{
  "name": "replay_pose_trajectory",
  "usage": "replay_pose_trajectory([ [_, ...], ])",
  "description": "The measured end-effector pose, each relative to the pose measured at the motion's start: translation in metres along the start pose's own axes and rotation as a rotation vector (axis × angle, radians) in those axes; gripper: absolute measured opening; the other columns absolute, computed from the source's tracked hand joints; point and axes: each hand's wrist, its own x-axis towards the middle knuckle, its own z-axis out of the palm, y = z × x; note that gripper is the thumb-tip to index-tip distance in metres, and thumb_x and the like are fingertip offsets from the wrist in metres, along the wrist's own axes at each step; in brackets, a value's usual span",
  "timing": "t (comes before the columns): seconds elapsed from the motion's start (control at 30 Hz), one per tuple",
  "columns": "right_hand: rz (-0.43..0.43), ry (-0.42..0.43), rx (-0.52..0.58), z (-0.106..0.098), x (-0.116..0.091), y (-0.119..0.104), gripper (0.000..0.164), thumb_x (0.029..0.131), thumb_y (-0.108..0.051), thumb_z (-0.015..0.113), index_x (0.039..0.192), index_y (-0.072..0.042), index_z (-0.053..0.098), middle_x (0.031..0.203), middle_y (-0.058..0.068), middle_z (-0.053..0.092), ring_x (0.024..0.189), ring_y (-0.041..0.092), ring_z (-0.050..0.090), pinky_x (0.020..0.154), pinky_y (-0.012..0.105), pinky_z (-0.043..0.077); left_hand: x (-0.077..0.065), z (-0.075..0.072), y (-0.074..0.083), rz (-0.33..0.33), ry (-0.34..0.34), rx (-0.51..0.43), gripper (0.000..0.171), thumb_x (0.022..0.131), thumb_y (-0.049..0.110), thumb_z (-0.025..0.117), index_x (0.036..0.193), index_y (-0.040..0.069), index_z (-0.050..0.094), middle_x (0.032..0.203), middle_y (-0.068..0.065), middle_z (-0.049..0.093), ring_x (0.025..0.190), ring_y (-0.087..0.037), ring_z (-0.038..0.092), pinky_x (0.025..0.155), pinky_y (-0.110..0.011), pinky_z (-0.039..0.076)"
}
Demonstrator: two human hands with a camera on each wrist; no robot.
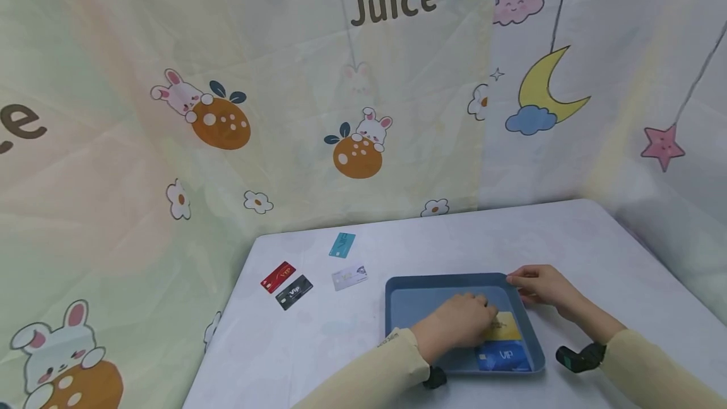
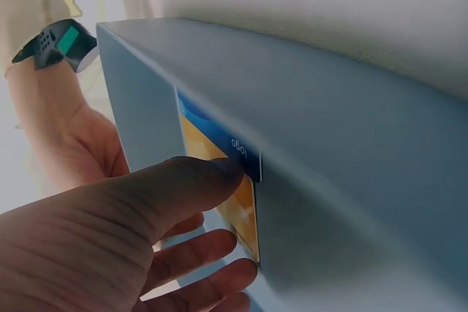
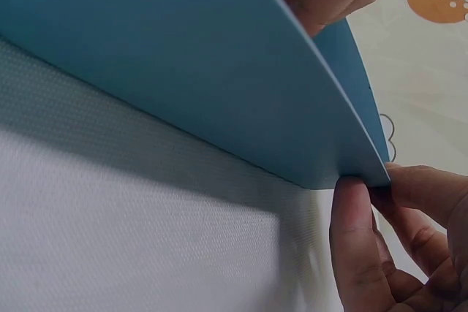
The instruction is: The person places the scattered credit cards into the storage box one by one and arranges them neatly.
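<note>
Your yellow card [image 1: 504,327] and blue card [image 1: 502,356] lie flat in the right part of the tray [image 1: 417,302], the blue one on your side, against the yellow. The blue card bears a large white "VIP"; the yellow has small dark lettering. The tray is shallow, dull blue, with rounded corners.

Your left hand [image 1: 461,324] reaches over the cards, its fingers loosely bent and parted from the thumb, touching the cards without closing round either. Your right hand [image 1: 548,286] pinches the tray's far right corner.

Only the left wrist view shows your thumb resting beside the word "logo" on the blue card, and your fingertips at the yellow card's edge. The right wrist view alone shows a fingertip against the tray's outer wall. Only the head view takes in the red [image 1: 278,277], black [image 1: 294,293], white [image 1: 349,277] and teal [image 1: 342,245] cards, lying left of the tray on the white counter [image 1: 341,346].
</note>
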Motion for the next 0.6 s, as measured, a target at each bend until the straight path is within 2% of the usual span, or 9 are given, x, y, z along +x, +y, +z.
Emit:
replay_pose_trajectory([
  [0.37,-0.002,-0.004,0.0,0.0,0.001,0.0,0.04,0.101,-0.032,0.067,0.117,0.004,0.069,0.101,0.006,0.073,0.087,0.017,0.065,0.072,0.031,0.058,-0.001,0.001,-0.005,-0.015,0.032,0.002,0.044,0.099,0.044,0.067,0.14,0.031,0.06,0.131,0.014,0.063,0.114,-0.004,0.06,0.1,-0.022,0.05],
  [0.6,0.005,-0.001,-0.006,0.0,0.0,-0.001,0.04,0.101,-0.032,0.066,0.118,0.004,0.069,0.102,0.007,0.073,0.086,0.017,0.064,0.072,0.031,0.058,-0.006,-0.01,-0.016,-0.033,0.048,-0.006,0.042,0.1,0.043,0.065,0.14,0.03,0.061,0.13,0.012,0.061,0.109,-0.006,0.057,0.097,-0.024,0.051],
])
